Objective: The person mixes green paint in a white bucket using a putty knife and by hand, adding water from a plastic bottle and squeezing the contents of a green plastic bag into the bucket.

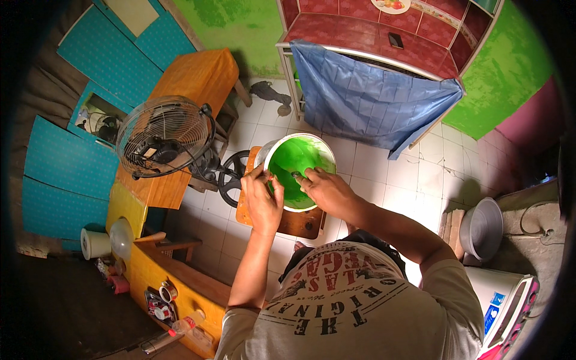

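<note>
A white bucket (333, 159) with bright green paint-like stuff inside stands on a small wooden stool (299, 225) in front of me. At the bucket's left rim is my left hand (262, 198), its thumb and fingers drawn together with a small reddish bit between the tips; what it is, I cannot make out. Over the bucket's right side reaches my right hand (327, 189), fingers closed. A short dark greyish end pokes out past its fingertips above the green stuff, but the rest of that thing is hidden by the hand.
A black stand fan (165, 138) rises to the left, its round base beside the stool. Further left are an orange-covered table (198, 75) and a yellow bench (156, 264). A tiled counter (360, 33) with a blue curtain (372, 96) lies ahead. A metal basin (482, 230) is at right.
</note>
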`<action>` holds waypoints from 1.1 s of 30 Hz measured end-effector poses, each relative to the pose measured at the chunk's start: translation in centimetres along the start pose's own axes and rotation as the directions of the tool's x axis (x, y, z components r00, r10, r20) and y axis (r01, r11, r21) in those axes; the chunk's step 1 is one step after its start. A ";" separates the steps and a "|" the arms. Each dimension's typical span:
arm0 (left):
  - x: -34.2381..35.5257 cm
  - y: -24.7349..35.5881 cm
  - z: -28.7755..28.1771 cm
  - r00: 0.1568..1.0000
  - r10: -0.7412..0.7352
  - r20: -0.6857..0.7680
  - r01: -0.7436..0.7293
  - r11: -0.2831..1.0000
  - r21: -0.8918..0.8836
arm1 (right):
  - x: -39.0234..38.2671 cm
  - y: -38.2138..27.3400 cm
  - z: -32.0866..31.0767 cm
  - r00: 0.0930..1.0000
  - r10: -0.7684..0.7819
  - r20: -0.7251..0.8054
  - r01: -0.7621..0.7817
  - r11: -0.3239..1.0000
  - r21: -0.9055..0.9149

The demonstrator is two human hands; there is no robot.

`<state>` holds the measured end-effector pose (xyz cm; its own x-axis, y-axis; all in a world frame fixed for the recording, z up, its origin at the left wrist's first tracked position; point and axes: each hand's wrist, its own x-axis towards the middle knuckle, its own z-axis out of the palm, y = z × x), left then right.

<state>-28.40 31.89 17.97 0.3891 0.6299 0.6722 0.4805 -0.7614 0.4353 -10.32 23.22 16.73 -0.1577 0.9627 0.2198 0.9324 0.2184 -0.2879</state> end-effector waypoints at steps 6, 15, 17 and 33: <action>0.0 -0.2 0.0 1.000 -0.010 -0.001 0.010 1.000 -0.011 | -1.6 0.5 -0.4 0.987 -0.146 0.063 0.152 0.982 -0.108; 0.0 -0.1 0.2 1.000 0.015 -0.002 -0.015 1.000 -0.011 | 1.5 1.1 -1.6 0.986 -0.082 -0.148 0.058 0.986 -0.158; 0.1 0.0 0.1 1.000 0.009 0.002 -0.009 1.000 -0.011 | 1.2 1.0 -1.0 0.994 -0.082 -0.076 0.070 0.986 -0.149; 0.0 0.2 -0.1 1.000 -0.001 -0.014 0.001 1.000 -0.006 | 1.9 2.7 -2.1 0.991 -0.048 -0.125 0.026 0.984 -0.175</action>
<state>-28.34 31.69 18.12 0.3779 0.6285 0.6799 0.4761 -0.7617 0.4395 -7.42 25.27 18.30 -0.1607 0.9235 0.3484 0.9705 0.2122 -0.1147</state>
